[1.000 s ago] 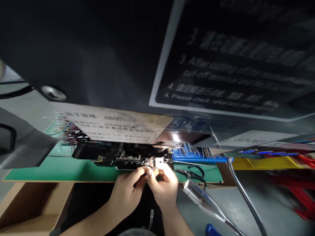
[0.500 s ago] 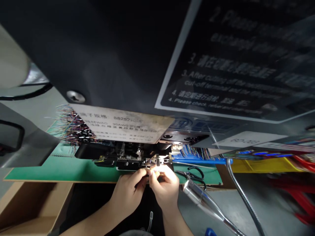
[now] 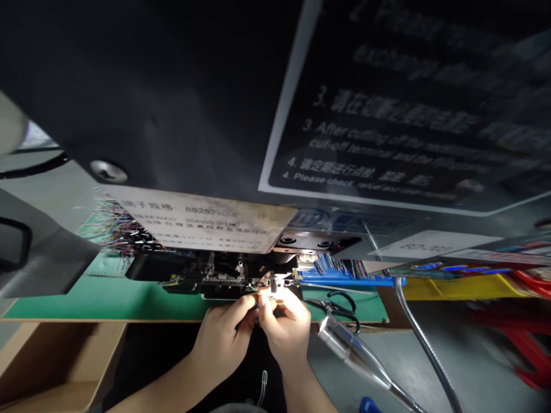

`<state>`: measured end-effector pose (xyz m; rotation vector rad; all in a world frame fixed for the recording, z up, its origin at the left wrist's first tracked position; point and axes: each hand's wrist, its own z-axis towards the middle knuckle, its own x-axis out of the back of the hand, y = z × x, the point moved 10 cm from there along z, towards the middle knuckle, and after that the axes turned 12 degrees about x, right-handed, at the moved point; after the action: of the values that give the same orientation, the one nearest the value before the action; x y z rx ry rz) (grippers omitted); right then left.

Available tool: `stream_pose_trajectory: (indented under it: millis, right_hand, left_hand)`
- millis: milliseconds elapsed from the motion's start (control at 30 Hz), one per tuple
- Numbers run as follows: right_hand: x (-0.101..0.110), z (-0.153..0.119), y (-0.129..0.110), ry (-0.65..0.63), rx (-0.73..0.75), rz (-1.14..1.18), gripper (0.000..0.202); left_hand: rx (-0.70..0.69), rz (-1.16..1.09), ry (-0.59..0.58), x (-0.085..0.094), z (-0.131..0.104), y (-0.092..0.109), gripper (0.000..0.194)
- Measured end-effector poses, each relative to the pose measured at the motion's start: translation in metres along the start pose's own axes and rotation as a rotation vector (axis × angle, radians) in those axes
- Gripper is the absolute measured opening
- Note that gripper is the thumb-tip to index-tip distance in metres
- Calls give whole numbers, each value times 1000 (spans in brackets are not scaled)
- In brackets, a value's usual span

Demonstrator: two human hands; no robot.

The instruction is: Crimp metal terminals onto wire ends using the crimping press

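Both hands meet at the lit work point of a dark bench machine (image 3: 172, 115), whose label mentions terminals. My left hand (image 3: 224, 335) is closed in a pinch, its thumb and forefinger against the fingertips of the other hand. Beside it, my right hand (image 3: 287, 330) pinches too, palm side lit brightly. Thin coloured wires (image 3: 272, 297) show between the fingertips, just in front of the small metal tooling (image 3: 274, 282). Glare and the fingers hide the wire ends, so I cannot tell whether they touch the tooling.
Black-handled scissors (image 3: 336, 306) lie on the green mat (image 3: 142, 301), right of my hands. A metal lamp (image 3: 355, 347) on a flexible neck points at the work point. Wire bundles (image 3: 114, 221) lie at left; more wires (image 3: 338, 265) sit in a blue tray (image 3: 353, 280).
The view has shifted a little, so the machine's panel stands further left. Both hands stay pinched at the tooling, and the coloured wires show more clearly between the fingertips.
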<state>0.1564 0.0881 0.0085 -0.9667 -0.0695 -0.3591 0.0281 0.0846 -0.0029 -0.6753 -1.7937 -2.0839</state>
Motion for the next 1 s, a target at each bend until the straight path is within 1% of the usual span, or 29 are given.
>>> stream_pose_trajectory:
  millis: [100, 300, 400, 467, 533, 600, 633, 700, 733, 767, 800, 867, 933, 1000]
  right_hand:
    - [-1, 0, -1, 7, 0, 3, 8]
    - [-1, 1, -2, -1, 17, 1, 9]
    - [0, -7, -1, -22, 67, 20, 17]
    - [1, -20, 4, -34, 87, 52, 26]
    - [2, -37, 14, -33, 59, 111, 30]
    - [0, -56, 24, -55, 1, 175, 25]
    - [-2, -66, 28, -90, -24, 189, 21]
    - [-5, -83, 32, -164, -62, 158, 12]
    - [-2, -90, 34, -174, -75, 115, 8]
    - [5, -97, 35, -156, -88, 62, 6]
    - [17, -103, 37, -111, -102, 7, 7]
    - [50, -115, 42, 14, -139, -89, 14]
    - [93, -126, 50, 160, -186, -167, 19]
    - [146, -128, 55, 313, -214, -251, 20]
  left_hand:
    - [0, -3, 8, 1, 0, 0, 31]
    - [36, -18, -21, -3, 1, -5, 27]
    - [0, -8, 9, -1, 0, -5, 25]
    - [-40, 15, 22, 0, -3, -3, 23]
    - [-85, 29, 14, 0, -7, -2, 22]
    - [-120, 18, -22, -5, -13, -2, 21]
    - [-129, 6, -52, -9, -16, -3, 20]
    - [-117, -20, -135, -20, -22, -5, 20]
    - [-101, -33, -186, -28, -25, -6, 21]
    - [-82, -44, -242, -35, -27, -7, 23]
    - [-63, -54, -301, -43, -30, -7, 27]
    - [-37, -68, -415, -56, -36, -5, 38]
    - [-32, -75, -478, -61, -40, -3, 47]
    - [-38, -69, -477, -59, -40, -3, 48]
